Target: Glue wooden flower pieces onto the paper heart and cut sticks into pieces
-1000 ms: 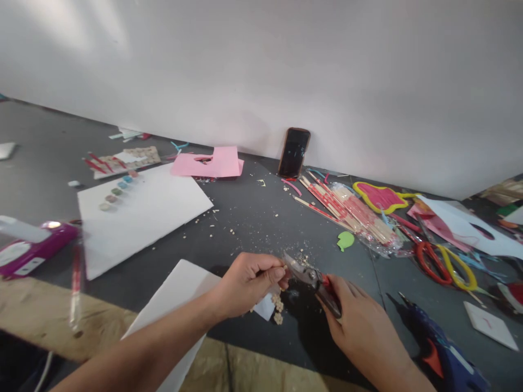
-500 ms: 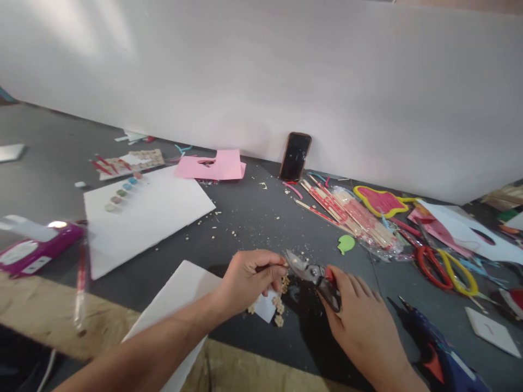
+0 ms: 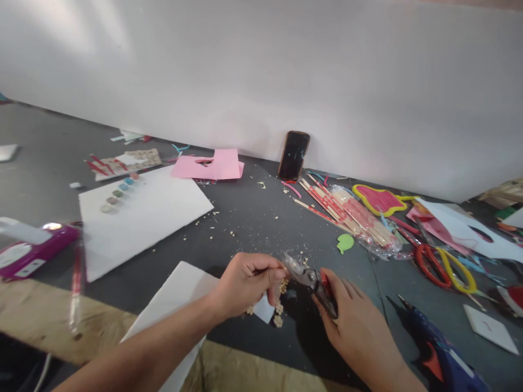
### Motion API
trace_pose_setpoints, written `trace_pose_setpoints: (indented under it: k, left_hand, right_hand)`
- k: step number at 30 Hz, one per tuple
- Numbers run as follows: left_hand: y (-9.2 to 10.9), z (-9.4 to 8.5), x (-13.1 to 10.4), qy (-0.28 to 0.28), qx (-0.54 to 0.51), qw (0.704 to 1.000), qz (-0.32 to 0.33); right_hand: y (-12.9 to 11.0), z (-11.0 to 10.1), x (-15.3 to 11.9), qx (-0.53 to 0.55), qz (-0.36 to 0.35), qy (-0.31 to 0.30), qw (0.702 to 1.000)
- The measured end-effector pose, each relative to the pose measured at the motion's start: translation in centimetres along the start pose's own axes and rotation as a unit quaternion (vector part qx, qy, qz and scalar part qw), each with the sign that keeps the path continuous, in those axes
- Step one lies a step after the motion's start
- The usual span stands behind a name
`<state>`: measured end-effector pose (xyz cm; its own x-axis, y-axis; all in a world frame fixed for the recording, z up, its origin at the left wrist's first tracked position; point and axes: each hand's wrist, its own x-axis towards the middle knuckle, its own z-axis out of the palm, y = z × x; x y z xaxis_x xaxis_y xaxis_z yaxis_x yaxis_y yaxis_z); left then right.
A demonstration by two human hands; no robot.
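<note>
My right hand (image 3: 353,318) is wrapped round the red-handled pruning shears (image 3: 312,279), whose metal blades point up and left. Close to the blade tips, my left hand (image 3: 251,283) pinches something small that its fingers mostly hide. Just below those fingertips lie several small flower-shaped beige pieces (image 3: 278,321) beside a small white paper piece (image 3: 263,309). Pale crumbs are scattered on the dark table (image 3: 253,218) beyond both hands.
White sheets (image 3: 143,218) lie at left, with a purple tool (image 3: 36,250) beyond. A phone (image 3: 294,155) leans on the wall. Wrapped sticks (image 3: 359,215), scissors (image 3: 433,265) and a blue glue gun (image 3: 437,343) are at right.
The shears and my right hand have shifted slightly left. My left fingers have turned a little, and the dark gap between them is no longer visible.
</note>
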<state>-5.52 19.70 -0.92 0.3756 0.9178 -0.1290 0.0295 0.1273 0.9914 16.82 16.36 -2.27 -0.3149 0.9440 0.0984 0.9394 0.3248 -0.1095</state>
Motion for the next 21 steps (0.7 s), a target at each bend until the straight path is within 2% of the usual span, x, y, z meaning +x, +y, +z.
trace_pose_setpoints:
  k: [7,13,18,21]
  left_hand:
    - [-0.09,0.3,0.09,-0.001,-0.019,0.999,-0.036]
    - [0.03,0.51,0.35,0.046,-0.001,0.998,-0.041]
    - [-0.64,0.41,0.42,0.047,-0.017,0.998,0.04]
    - [-0.66,0.29,0.28,0.026,-0.019,0.998,0.05]
  right_hand:
    - [0.13,0.01,-0.15,-0.02,0.01,-0.027,0.999]
    - [-0.04,-0.4,0.25,-0.039,0.027,-0.009,0.999]
    - [-0.18,-0.23,0.32,-0.067,0.027,0.003,0.997]
    - [-0.12,0.01,0.14,-0.068,0.024,0.001,0.997]
